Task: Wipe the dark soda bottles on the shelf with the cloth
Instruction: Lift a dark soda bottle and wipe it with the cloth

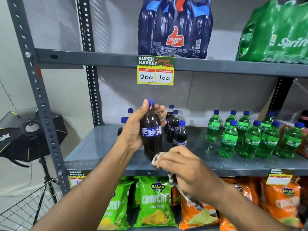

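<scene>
My left hand (135,130) grips a dark soda bottle (151,139) with a blue cap, held upright above the grey middle shelf (100,147). Against the bottle's lower end, my right hand (181,167) presses a black-and-white patterned cloth (157,161), whose tail hangs down below the hand. Several other dark soda bottles stand on the shelf behind: three to the right (175,129) and two partly hidden behind my left hand (124,124).
Green Sprite bottles (250,135) crowd the shelf's right side. Shrink-wrapped Thums Up (175,29) and Sprite (276,34) packs sit on the upper shelf with a price tag (155,70). Chip bags (155,202) fill the shelf below. A studio light (30,135) and wire basket (28,209) stand left.
</scene>
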`<action>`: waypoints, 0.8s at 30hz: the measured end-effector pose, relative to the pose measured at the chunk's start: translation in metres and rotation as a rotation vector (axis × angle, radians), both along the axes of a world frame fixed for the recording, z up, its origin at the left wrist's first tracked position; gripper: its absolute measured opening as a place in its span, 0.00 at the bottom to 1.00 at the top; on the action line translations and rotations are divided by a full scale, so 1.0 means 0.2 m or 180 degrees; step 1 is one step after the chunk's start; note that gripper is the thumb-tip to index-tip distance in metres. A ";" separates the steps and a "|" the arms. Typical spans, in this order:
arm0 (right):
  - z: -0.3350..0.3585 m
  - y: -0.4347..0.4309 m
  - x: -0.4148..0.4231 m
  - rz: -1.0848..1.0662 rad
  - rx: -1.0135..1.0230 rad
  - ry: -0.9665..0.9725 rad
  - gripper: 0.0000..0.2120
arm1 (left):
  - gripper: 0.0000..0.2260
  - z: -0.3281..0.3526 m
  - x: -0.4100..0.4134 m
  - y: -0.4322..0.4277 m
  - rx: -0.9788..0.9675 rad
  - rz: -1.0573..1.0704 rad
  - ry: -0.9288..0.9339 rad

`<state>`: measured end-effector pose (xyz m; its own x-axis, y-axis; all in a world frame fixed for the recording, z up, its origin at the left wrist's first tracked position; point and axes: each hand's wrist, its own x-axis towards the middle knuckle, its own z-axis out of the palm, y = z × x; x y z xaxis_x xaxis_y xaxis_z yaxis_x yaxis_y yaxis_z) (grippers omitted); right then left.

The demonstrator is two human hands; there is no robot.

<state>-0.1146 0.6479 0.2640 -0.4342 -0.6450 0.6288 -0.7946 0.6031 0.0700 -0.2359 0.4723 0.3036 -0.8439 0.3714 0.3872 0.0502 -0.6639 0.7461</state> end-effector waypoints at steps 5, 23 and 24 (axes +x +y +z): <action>0.26 -0.01 -0.05 -0.0276 -0.1241 0.0462 0.29 | 0.19 -0.01 0.06 0.04 -0.0213 -0.0451 -0.0028; 0.21 -0.05 0.02 -0.0590 -0.0386 0.0634 0.22 | 0.20 -0.01 0.15 0.09 -0.0177 -0.0344 -0.0163; 0.25 -0.06 0.00 -0.0665 -0.0572 0.0643 0.20 | 0.18 -0.01 0.16 0.11 -0.0171 -0.0454 -0.0180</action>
<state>-0.1142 0.6363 0.3133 -0.4003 -0.4263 0.8112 -0.6336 0.7683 0.0911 -0.2037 0.4933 0.3012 -0.8010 0.5078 0.3170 -0.0848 -0.6205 0.7796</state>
